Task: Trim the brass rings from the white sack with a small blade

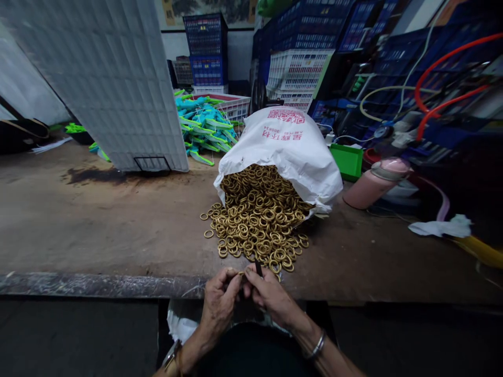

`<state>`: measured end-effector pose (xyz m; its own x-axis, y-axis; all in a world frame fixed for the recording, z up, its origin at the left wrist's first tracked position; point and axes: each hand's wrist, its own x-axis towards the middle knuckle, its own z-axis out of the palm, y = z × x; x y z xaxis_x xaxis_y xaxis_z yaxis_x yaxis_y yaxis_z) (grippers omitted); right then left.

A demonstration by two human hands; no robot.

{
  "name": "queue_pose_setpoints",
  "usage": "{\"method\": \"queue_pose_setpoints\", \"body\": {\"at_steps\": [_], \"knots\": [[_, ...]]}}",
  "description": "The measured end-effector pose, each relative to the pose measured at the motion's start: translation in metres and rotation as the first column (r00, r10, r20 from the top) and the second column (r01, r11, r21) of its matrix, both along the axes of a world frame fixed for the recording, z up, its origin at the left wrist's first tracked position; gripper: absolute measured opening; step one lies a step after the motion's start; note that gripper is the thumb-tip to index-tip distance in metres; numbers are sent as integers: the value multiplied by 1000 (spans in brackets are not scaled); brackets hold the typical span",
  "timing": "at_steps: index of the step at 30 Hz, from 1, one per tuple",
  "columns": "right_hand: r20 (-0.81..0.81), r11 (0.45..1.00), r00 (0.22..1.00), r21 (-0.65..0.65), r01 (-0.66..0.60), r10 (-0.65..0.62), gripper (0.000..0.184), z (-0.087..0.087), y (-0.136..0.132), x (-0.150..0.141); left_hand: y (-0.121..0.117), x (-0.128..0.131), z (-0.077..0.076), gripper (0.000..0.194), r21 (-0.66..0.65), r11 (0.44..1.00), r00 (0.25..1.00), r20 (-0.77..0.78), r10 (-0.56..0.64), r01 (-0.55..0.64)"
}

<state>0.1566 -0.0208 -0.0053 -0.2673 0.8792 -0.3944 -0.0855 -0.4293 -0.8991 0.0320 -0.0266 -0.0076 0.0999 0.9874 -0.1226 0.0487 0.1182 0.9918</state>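
Note:
My left hand (pixel 220 299) and my right hand (pixel 273 297) meet just off the table's front edge. Between my left thumb and fingers is pinched a small gold ring (pixel 241 273), mostly hidden by the fingertips. My right hand is closed around a slim black tool (pixel 258 268) whose end sticks up past the thumb; its working end is hidden. Right beyond my hands, a heap of gold rings (pixel 251 230) spills from the mouth of a white woven sack (pixel 286 146) lying on its side.
The brown table (pixel 118 225) has a worn front edge. A grey ribbed panel (pixel 106 84) stands at left, with turquoise and green plastic pieces (pixel 204 123) behind it. To the right are a green tray (pixel 346 161), a pink bottle (pixel 375 183) and an orange hose (pixel 426 89). Stacked crates (pixel 206 50) stand behind.

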Motion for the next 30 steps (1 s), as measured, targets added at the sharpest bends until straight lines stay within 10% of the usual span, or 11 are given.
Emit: {"method": "queue_pose_setpoints", "body": {"at_steps": [18, 30], "knots": [[279, 972, 953, 230, 55, -120, 21, -6, 9, 1, 10, -5, 8, 32, -235, 948, 965, 201, -170, 216], [170, 971, 982, 236, 44, -86, 19, -8, 12, -1, 5, -6, -2, 29, -288, 936, 922, 378, -85, 205]]}}
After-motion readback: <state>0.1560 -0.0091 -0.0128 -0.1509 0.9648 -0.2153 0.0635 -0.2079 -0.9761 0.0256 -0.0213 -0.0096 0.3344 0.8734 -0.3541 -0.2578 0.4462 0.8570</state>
